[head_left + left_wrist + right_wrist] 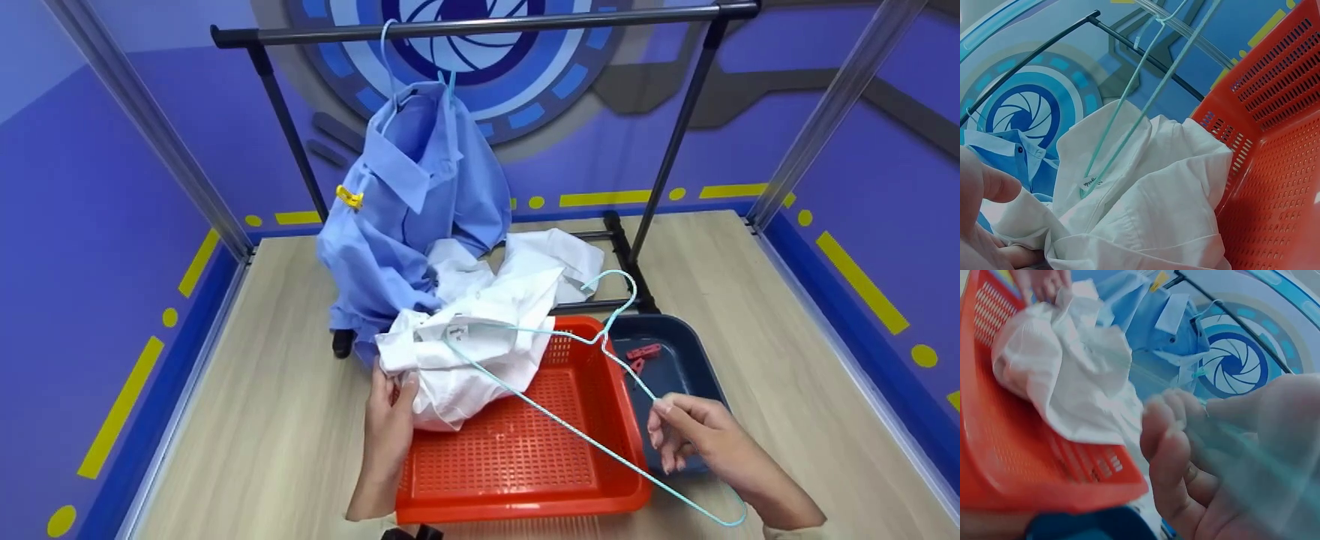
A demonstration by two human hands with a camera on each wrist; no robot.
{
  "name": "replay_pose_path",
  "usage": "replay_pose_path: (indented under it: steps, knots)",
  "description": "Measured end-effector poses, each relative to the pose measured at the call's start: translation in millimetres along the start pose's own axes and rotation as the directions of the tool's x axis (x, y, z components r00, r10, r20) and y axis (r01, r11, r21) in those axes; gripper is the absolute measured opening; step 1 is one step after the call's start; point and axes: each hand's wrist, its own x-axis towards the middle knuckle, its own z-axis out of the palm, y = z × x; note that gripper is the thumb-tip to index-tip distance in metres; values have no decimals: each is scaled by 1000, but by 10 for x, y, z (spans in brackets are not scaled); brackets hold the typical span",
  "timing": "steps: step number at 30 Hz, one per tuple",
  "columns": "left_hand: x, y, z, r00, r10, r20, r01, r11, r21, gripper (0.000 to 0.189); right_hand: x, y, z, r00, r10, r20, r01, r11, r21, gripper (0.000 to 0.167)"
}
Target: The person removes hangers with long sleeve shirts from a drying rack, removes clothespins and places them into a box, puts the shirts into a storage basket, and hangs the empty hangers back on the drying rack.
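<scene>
A white collared shirt [480, 375] lies bunched over the back left of a red basket [517, 465]. My left hand [390, 420] holds the shirt near its collar, with fabric between thumb and fingers. One end of a light-blue wire hanger [570, 426] sits inside the shirt's neck, beside a small label [1092, 183]. On the right, my right hand [697, 435] pinches the hanger's upper arm between thumb and fingers. The hanger's hook points away from me, and its other end reaches past my right wrist. In the right wrist view the hanger is blurred close to the camera.
A blue shirt [420, 187] hangs from a black rack [487, 28], with a yellow clip [349, 197] on it. Dark blue bin [660, 322] holds red clips [643, 351], right of the basket. Purple walls surround the wooden tabletop [262, 420].
</scene>
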Motion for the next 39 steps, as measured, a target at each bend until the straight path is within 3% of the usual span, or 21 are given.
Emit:
replay_pose_path:
  steps: [7,11,19,27,32,39]
  knots:
    - [-8,-18,1,1000,-7,-12,7,1000,11,70,-30,42,-81,996,76,-54,-76,997,-7,38]
    - [-1,-37,-1,1000,-15,-12,15,1000,4,70,-88,15,-172,996,73,-51,-73,997,-15,37]
    - [2,-59,-12,1000,-21,-23,21,999,31,69,-288,-22,-378,994,-106,0,106,992,68,27]
    - [2,-86,7,999,9,-33,-9,1000,13,67,-384,-67,-501,952,-306,25,298,941,159,34]
    - [-11,-91,2,1000,-1,-22,1,1000,5,67,-417,-121,-548,934,-357,26,346,919,187,36]
    - [-50,-73,18,1000,2,-14,-2,1000,-20,64,-460,-206,-582,930,-363,-60,368,915,165,37]
